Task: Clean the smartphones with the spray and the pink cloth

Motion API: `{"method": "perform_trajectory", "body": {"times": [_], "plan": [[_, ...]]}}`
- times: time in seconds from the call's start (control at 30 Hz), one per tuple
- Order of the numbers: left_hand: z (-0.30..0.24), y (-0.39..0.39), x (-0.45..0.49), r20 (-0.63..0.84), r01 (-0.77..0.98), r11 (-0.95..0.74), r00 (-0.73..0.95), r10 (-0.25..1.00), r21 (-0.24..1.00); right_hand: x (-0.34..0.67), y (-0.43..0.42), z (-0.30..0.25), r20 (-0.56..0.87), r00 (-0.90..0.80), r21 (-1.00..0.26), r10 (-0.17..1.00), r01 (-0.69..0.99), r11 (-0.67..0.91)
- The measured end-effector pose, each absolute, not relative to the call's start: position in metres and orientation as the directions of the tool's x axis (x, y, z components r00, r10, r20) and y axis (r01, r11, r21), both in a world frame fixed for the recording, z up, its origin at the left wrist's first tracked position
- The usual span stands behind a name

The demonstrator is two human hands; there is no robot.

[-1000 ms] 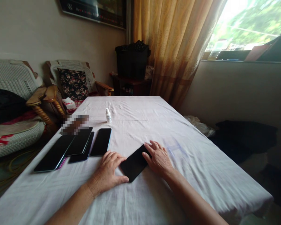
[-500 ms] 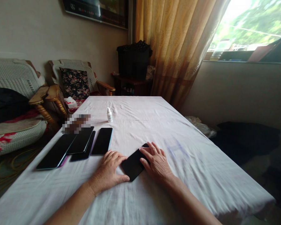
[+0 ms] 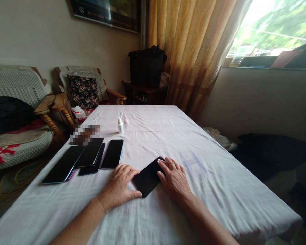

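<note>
Bracing the left hand (image 3: 119, 185), fingers slightly spread, against a black smartphone (image 3: 148, 177) lying on the cloth-covered worktop (image 3: 193, 136), near its front edge; laying the right hand (image 3: 175, 178), fingers nearly together, over the phone's right end.

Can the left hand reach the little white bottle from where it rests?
Probably yes. The left hand lies flat against the angled phone, gripping nothing, and the bottle stands ahead, with only tablecloth and the row's rightmost phone lying flat between.
</note>
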State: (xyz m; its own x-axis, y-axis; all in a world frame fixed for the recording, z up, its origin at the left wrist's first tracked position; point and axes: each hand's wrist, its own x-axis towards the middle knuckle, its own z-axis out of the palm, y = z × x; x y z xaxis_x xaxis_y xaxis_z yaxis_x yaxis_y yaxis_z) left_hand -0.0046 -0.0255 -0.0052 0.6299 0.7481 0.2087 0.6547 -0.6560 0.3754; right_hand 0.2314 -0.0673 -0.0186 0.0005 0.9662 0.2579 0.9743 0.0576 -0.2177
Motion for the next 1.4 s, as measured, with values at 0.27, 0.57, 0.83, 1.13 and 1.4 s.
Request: {"method": "perform_trajectory", "body": {"times": [0.27,0.57,0.83,1.13,1.4], "plan": [[-0.010,-0.042,0.009,0.169,0.742,-0.591,0.569,0.805,0.317,0.258,-0.067,-0.033,0.405,-0.044,-0.288,0.913,0.942,0.173],[-0.022,-0.047,0.017,0.259,0.757,-0.528,0.460,0.849,0.385,0.272,-0.061,-0.040,0.369,-0.011,-0.364,0.929,0.918,0.155],[-0.035,-0.035,0.005,0.437,0.697,-0.552,0.365,0.822,0.458,0.258,-0.055,-0.027,0.402,0.064,-0.530,0.914,0.830,0.175],[-0.034,-0.030,-0.002,0.426,0.673,-0.539,0.348,0.835,0.507,0.219,-0.005,-0.010,0.398,0.090,-0.666,0.913,0.713,0.219],[-0.039,-0.031,0.000,0.380,0.661,-0.498,0.328,0.865,0.562,0.200,-0.001,-0.014,0.472,-0.007,-0.526,0.882,0.801,0.288]]}}
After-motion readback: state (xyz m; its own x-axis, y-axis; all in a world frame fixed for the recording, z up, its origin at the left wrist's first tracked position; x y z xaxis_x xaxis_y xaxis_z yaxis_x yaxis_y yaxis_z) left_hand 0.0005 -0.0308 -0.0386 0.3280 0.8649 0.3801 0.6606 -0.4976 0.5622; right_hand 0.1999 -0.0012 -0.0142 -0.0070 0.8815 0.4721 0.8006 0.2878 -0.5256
